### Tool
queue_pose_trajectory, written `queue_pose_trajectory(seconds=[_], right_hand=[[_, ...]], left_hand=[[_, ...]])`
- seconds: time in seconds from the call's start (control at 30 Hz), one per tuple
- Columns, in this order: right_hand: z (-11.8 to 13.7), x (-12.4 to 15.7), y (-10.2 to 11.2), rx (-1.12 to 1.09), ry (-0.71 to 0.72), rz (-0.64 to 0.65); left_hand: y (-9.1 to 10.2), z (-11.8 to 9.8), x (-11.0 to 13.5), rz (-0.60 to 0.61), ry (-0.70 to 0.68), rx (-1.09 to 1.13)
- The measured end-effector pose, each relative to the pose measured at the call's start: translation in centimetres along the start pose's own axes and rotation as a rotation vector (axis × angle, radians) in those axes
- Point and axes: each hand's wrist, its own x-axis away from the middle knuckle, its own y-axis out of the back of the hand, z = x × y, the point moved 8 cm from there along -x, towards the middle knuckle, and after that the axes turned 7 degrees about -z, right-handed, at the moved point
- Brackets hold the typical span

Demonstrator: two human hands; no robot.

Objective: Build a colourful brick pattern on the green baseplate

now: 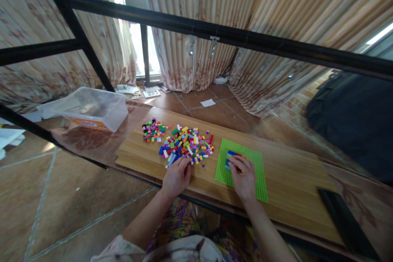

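Note:
A green studded baseplate lies on a wooden board, with a small group of blue and red building bricks on it. My right hand is over the plate, its bent fingers closed at these bricks and covering part of them. To the left spreads a pile of mixed coloured building bricks. My left hand rests at the pile's near edge, thumb and fingers drawn together. Whatever is between its fingertips is too small to make out.
A smaller heap of tiny bricks sits left of the main pile. Farther left stands a clear plastic box with an orange label. A black metal bar crosses beyond the wooden board. A dark flat object lies at the right end.

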Motion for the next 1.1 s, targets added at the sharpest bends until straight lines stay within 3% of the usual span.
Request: queue_pose_trajectory(seconds=[0.17, 0.3, 0.73, 0.97, 1.1], right_hand=[[0.2, 0.0, 0.7, 0.1, 0.03, -0.014], [1.2, 0.7, 0.3, 0.205, 0.115, 0.045], [3.0, 1.2, -0.4, 0.615, 0.192, 0.138], [3.6, 1.5, -1.5, 0.618, 0.248, 0.289], [2.9, 1.3, -1.5, 0.533, 0.203, 0.294]], left_hand=[[0.0, 0.0, 0.0, -0.007, 0.004, 0.0], [0.1, 0.0, 0.0, -0.008, 0.005, -0.001], [-0.1, 0.2, 0.1, 0.004, 0.0, -0.018], [-0.3, 0.5, 0.1, 0.006, 0.001, -0.033], [-0.2, 0.4, 0.1, -0.002, -0.018, -0.028]])
